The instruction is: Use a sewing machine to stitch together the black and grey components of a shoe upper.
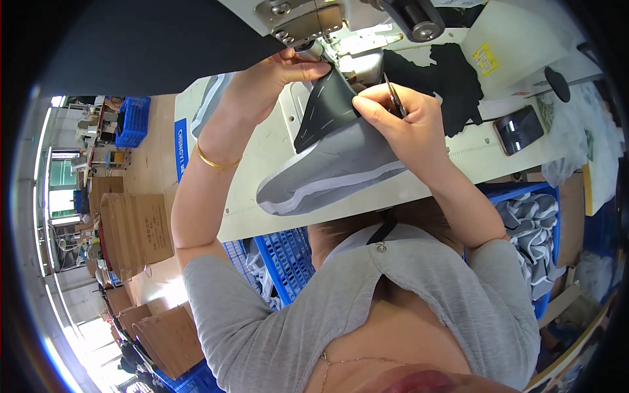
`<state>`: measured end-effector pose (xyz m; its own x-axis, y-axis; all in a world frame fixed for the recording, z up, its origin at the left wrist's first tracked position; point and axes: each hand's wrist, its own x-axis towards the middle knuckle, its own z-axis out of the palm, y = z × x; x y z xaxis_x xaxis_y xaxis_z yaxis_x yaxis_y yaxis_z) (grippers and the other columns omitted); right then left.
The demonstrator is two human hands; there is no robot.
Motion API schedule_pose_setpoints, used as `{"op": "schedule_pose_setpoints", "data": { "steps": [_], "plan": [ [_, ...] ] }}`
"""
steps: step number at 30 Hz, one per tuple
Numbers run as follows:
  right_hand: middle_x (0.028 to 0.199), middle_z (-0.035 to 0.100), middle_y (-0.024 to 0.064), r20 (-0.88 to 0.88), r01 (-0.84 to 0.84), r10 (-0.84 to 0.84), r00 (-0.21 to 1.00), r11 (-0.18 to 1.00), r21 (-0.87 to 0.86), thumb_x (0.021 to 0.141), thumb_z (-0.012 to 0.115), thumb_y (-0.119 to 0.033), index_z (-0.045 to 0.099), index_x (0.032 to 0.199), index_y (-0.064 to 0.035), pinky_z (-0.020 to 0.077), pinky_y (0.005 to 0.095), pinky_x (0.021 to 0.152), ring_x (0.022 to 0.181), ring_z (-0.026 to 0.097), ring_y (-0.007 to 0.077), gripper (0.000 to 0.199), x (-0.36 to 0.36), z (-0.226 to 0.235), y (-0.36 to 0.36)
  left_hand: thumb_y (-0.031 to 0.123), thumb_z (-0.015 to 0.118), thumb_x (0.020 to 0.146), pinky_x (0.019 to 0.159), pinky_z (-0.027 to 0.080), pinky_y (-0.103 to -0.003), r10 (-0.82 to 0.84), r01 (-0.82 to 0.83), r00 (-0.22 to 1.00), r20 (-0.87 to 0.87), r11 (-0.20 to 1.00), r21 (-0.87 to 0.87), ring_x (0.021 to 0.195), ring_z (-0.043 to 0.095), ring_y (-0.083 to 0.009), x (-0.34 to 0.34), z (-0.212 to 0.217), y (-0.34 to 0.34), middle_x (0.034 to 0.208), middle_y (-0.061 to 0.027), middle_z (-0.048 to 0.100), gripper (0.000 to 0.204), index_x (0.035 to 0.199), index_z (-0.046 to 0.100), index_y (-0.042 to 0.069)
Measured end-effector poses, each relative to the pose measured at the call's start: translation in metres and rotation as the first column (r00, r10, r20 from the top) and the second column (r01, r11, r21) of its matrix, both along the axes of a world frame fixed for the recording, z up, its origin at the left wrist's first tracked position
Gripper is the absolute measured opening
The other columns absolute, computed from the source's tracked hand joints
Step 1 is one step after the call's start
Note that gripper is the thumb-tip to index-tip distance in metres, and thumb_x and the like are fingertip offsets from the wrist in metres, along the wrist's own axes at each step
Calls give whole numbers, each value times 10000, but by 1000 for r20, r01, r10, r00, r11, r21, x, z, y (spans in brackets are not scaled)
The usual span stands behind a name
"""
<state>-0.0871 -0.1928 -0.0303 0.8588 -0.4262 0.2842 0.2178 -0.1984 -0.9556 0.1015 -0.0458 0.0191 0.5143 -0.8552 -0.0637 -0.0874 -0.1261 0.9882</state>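
Pinched by 2 hands (262,82) (409,121), black material (324,108) sits above white table (244,213); cartons (136,229) leftward.

Sewing-machine head (308,25) cut off at upper edge. Your right hand (414,121) hides part of the grey shoe upper (341,157); yellow label (485,60) illegible.

- The left forearm (208,187) rises from a bent elbow, slanting inward to the wrist.
- The left grip (262,82) is farther from the torso than the right; its thumb (306,71) points rightward, closed in a pinch.
- The right forearm (462,193) slants up and leftward from its elbow.
- The right grip (416,124) is closed, thumb (377,112) toward the left, fingers curled.
- Both grips are near each other, apart.
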Motion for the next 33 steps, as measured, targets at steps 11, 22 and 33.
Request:
{"op": "schedule_pose_setpoints", "data": {
  "steps": [11, 22, 33],
  "plan": [
    [645, 583, -46, 86, 2, -10, 996, 996, 92, 880, 707, -143, 689, 811, 12, 366, 215, 552, 625, 451, 11, 171, 11, -3, -9, 11, 638, 886, 962, 433, -288, 116, -115, 993, -1, 987, 109, 1037, 626, -138, -11, 8, -15, 1096, -63, 687, 216, 1098, 657, -24],
    [656, 607, -24, 62, -11, 7, 998, 998, 68, 890, 690, -144, 692, 829, 6, 388, 219, 559, 625, 474, 20, 162, 11, 3, -1, 30, 647, 895, 902, 475, -315, 226, -350, 634, 739, 937, 13, 1047, 633, -190, -42, 14, -4, 1142, -79, 682, 216, 1109, 682, 30],
    [711, 674, 11, 101, -55, 32, 994, 970, 236, 881, 698, -123, 713, 874, 16, 447, 209, 595, 660, 559, 28, 140, 8, -5, 3, -68, 623, 842, 1064, 436, -445, 144, -96, 242, 960, 988, -124, 1187, 597, -377, -120, -19, 14, 1282, -224, 609, 365, 1205, 618, -99]
  ]
}}
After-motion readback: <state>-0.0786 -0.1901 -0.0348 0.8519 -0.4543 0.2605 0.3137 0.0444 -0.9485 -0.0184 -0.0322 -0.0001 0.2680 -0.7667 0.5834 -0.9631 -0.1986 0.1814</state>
